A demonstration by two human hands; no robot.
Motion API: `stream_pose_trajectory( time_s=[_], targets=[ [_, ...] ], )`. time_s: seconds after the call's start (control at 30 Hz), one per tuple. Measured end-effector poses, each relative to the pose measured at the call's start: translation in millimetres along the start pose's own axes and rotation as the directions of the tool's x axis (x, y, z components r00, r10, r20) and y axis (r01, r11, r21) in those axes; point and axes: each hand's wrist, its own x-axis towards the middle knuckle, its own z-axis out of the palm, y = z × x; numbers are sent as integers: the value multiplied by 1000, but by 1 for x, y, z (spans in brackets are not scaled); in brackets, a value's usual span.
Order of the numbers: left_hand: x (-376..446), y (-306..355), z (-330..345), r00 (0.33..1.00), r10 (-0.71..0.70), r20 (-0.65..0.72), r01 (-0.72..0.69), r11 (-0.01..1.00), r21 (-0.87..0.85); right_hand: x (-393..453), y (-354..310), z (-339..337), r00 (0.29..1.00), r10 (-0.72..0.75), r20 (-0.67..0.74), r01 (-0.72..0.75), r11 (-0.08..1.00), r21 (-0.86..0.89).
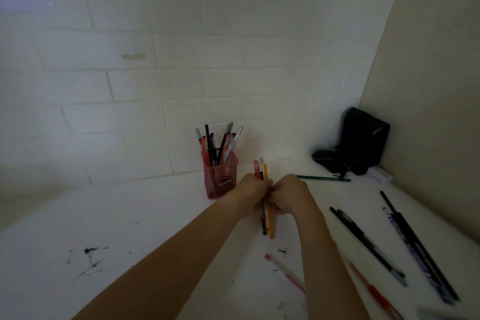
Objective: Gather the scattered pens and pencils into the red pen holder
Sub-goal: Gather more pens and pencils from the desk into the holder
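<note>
The red mesh pen holder (220, 176) stands near the wall with several pens upright in it. Just right of it, my left hand (253, 191) and my right hand (291, 193) meet, both closed around a small upright bundle of pens and pencils (267, 218), including a yellow pencil, a red pen and a black pen. More lie loose on the white table: a green pencil (323, 178), black pens (366, 241), a patterned pen (413, 249), a long black pencil (418, 241) and red pens (283, 271) by my right forearm.
A black pouch (361, 140) leans in the back right corner, with a small white box (379, 174) beside it. The white brick wall runs behind the holder and a beige wall closes the right side. Ink smudges (89, 254) mark the table at left.
</note>
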Motion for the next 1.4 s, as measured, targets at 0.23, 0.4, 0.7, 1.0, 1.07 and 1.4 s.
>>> stream_pose_trajectory(
  time_s=[0.23,0.4,0.7,1.0,1.07,1.4],
  targets=[
    [-21,-6,-8,994,58,-92,-59,998,-18,-24,-9,-23,993,26,111,-11,991,-131],
    [-54,-12,-16,995,27,-97,-17,995,102,-66,-9,-27,907,131,400,73,887,-456],
    [-102,-37,-21,997,-47,-60,52,995,88,-110,11,-16,962,9,272,113,895,-432],
    [-132,-17,-16,992,63,110,-48,990,-130,-108,-8,-7,995,-22,-101,62,904,422],
    [-134,-18,-17,990,89,112,-74,989,-127,-107,-5,-3,987,-26,-161,89,913,398],
    [-125,-44,-11,986,68,154,-85,990,109,-106,52,-18,985,-29,-168,47,994,102]
  ],
)
